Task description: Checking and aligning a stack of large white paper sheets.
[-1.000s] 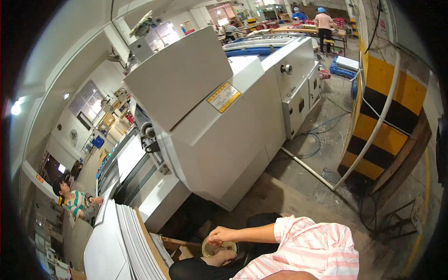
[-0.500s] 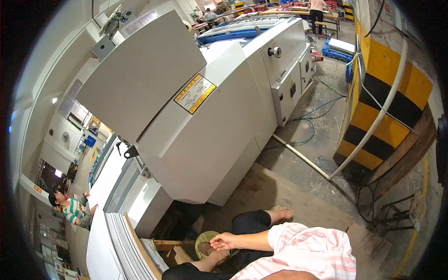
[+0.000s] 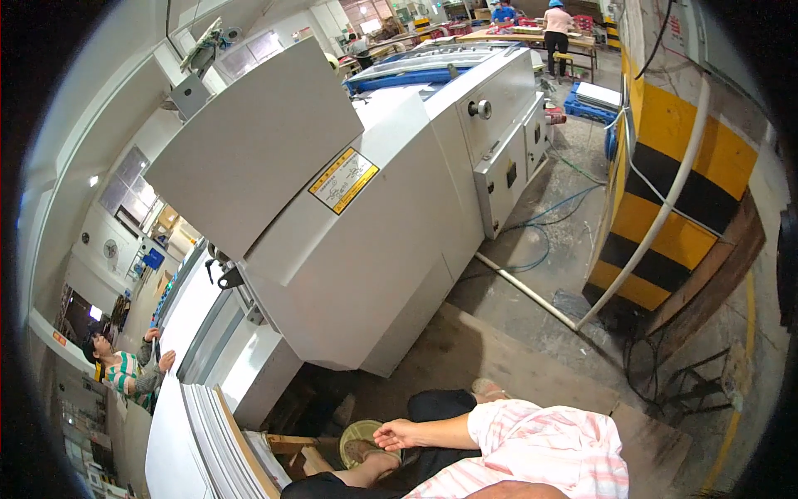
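Note:
My right hand rests in front of my lap, above my bare lower leg, with its fingers loosely curled and apart. Nothing shows in it. The forearm comes from a pink-and-white striped sleeve. At the bottom edge a bit of my other arm appears, but my left hand is out of the picture. Close to the right hand, beside my foot, is a round yellowish-green object, partly covered by the leg. Left of my legs stands a thick stack of white sheets.
A large grey machine with a yellow-edged label fills the middle. At the left a person in a striped top reaches to the white sheets. A yellow-and-black pillar, a pale pipe and a dark stool stand right.
The whole view has shifted slightly. The person at the left has shifted their hands at the sheets. My right hand keeps about the same pose.

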Demonstrator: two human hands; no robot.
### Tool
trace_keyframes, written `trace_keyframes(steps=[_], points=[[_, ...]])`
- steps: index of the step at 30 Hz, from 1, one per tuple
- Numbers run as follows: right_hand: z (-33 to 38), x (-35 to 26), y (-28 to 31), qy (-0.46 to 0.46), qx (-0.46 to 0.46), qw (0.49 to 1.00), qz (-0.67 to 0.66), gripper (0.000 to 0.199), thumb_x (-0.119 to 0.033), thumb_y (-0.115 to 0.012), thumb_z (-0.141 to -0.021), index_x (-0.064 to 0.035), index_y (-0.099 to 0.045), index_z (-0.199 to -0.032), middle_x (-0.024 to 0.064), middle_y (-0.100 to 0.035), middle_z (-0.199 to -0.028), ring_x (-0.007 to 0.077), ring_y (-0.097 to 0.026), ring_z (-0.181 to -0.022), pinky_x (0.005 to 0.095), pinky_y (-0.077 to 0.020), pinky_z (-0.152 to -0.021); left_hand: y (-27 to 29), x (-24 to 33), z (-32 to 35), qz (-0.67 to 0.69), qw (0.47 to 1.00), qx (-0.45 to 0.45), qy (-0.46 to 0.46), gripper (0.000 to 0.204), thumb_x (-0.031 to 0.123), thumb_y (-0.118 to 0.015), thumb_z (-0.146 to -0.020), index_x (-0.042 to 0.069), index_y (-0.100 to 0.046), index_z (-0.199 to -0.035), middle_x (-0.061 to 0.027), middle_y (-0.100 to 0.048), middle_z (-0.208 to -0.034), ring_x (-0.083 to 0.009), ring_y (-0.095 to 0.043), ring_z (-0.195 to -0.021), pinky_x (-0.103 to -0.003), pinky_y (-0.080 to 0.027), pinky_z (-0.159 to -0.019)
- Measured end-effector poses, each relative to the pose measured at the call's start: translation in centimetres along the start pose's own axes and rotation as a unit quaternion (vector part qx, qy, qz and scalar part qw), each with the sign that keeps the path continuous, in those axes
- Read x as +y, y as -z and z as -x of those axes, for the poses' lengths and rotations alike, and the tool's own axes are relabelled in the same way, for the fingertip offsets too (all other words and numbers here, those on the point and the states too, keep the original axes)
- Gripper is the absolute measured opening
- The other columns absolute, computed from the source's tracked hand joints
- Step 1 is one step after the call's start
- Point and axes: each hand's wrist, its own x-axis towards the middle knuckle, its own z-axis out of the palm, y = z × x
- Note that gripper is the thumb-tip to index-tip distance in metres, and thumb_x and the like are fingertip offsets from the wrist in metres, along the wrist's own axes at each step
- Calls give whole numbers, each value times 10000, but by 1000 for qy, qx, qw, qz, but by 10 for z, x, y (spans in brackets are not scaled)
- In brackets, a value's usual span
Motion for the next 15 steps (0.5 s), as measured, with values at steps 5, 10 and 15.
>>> trace_keyframes(steps=[5, 10, 15], points=[[7, 3, -2, 8, 0, 1000, -7, 235, -223, -451, -900, -46, -572, -997, 46, -625, -869, 161, -616, -745, 329, -526, -653, 67, -28, -2, 88, 981, 162, 61, 196, 187, -513, -753, 50, -611, -853, -89, -590, -936, -224, -542, -852, -383, -434, -679], [1, 5, -6, 9, -20, 1000, 9, 238, -238, -459, -898, -60, -577, -1003, 39, -628, -889, 153, -615, -758, 323, -525, -666, 93, -52, -17, 175, 931, 303, 101, 222, 213, -501, -758, 74, -625, -879, -83, -603, -976, -224, -559, -898, -385, -447, -712], [-1, 5, 1, 0, -20, 1000, -4, 243, -246, -454, -903, -64, -576, -1008, 30, -630, -871, 150, -618, -753, 316, -526, -666, 154, -73, -29, 270, 844, 443, 133, 250, 239, -489, -763, 98, -638, -906, -78, -615, -1016, -224, -576, -945, -387, -461, -745]])
